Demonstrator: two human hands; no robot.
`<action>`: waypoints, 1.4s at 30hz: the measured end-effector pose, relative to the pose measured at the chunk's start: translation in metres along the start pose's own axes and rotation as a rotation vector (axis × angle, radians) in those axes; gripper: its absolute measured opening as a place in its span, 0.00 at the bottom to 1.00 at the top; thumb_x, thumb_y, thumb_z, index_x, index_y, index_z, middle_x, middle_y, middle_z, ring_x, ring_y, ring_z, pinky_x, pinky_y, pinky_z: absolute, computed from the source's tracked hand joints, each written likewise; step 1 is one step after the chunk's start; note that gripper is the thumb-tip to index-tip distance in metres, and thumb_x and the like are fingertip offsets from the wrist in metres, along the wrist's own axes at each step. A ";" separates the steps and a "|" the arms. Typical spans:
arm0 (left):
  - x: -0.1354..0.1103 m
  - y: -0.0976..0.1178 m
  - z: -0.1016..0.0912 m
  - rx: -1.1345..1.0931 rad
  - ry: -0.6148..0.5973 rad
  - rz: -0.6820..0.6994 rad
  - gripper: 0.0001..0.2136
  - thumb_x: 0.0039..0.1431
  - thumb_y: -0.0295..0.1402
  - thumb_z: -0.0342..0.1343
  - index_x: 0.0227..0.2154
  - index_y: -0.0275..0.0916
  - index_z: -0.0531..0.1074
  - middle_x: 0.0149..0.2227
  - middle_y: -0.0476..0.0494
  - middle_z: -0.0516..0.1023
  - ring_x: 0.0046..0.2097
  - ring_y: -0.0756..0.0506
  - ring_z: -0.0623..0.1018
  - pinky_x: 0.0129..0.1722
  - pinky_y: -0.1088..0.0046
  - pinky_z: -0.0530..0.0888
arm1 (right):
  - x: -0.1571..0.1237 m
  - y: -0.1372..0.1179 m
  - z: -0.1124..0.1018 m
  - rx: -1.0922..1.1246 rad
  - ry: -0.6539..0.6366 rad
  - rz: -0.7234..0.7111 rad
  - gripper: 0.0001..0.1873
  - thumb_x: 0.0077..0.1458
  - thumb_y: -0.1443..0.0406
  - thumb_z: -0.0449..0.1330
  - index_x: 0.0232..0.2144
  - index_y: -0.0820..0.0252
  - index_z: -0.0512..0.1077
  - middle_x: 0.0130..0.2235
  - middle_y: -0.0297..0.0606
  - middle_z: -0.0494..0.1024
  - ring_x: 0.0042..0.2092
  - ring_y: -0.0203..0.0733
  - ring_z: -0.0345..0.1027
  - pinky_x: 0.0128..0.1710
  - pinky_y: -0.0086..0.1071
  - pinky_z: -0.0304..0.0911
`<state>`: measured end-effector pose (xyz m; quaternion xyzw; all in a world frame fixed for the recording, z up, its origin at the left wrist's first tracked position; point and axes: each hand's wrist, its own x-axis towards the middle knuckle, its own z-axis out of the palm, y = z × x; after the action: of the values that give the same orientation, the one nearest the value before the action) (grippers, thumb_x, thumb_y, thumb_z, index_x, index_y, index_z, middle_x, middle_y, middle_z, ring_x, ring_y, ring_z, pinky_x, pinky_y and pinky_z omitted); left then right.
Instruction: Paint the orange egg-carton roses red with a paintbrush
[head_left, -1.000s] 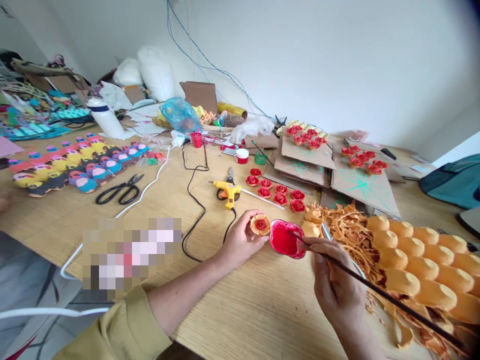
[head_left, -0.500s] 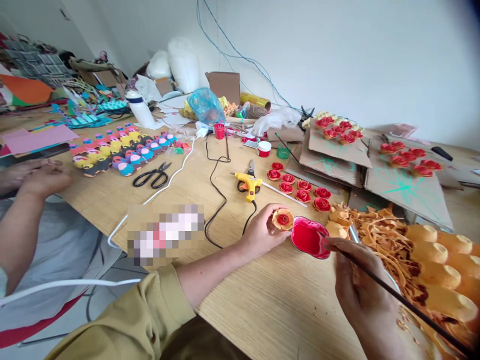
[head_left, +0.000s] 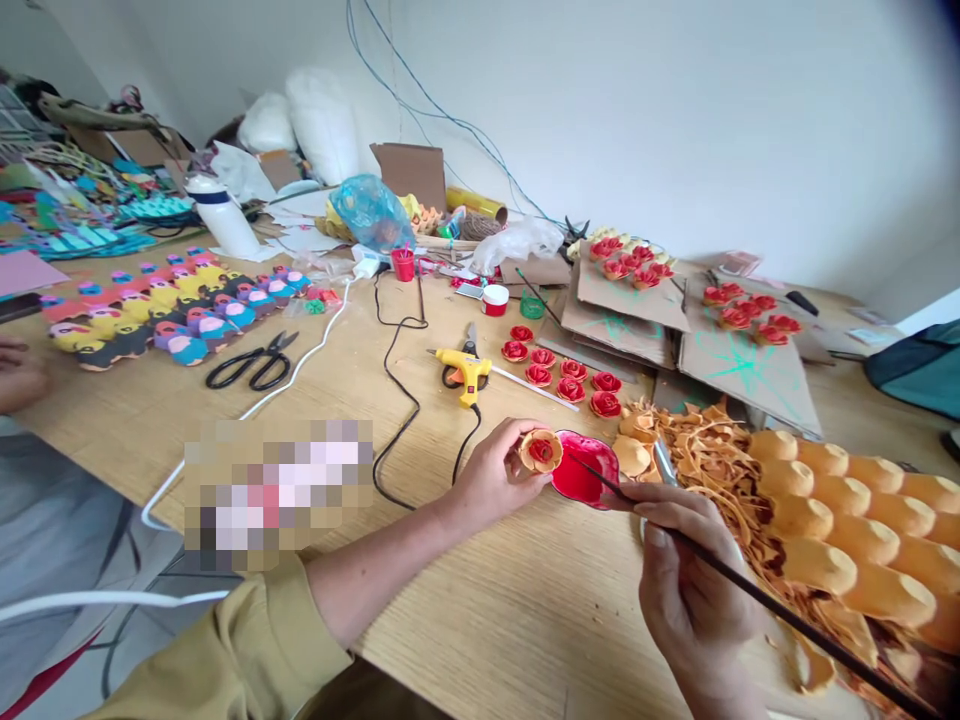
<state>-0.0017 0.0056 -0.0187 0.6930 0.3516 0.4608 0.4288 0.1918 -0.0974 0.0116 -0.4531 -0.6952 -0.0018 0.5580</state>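
Note:
My left hand (head_left: 493, 473) pinches a small orange paper rose (head_left: 541, 451) with a red-painted centre, held just left of a cup of red paint (head_left: 587, 480). My right hand (head_left: 686, 580) grips a long thin dark paintbrush (head_left: 757, 593); its tip reaches over the paint cup. Several finished red roses (head_left: 562, 368) lie on the wooden table (head_left: 525, 610) behind the cup.
A yellow glue gun (head_left: 465, 369) and its black cord lie left of the roses, black scissors (head_left: 251, 364) further left. Orange egg trays (head_left: 847, 510) and cuttings fill the right. Cardboard sheets (head_left: 750, 365) carry more red roses. Another person's hand (head_left: 19, 372) rests at the far left.
The view has swung back to the right. My left hand has lifted the rose slightly toward the cup, and the brush tip now sits over the paint. The other person's hand has slid towards the left edge.

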 end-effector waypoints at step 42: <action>-0.006 0.001 0.000 0.101 -0.046 0.171 0.17 0.59 0.28 0.67 0.50 0.40 0.73 0.49 0.40 0.81 0.49 0.42 0.82 0.51 0.68 0.78 | -0.008 0.000 0.007 -0.014 -0.169 -0.124 0.21 0.65 0.78 0.58 0.55 0.55 0.71 0.50 0.47 0.83 0.48 0.43 0.83 0.47 0.37 0.80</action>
<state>-0.0034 -0.0002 -0.0201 0.7516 0.3042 0.4612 0.3603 0.1861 -0.0984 0.0025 -0.4118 -0.7665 -0.0031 0.4929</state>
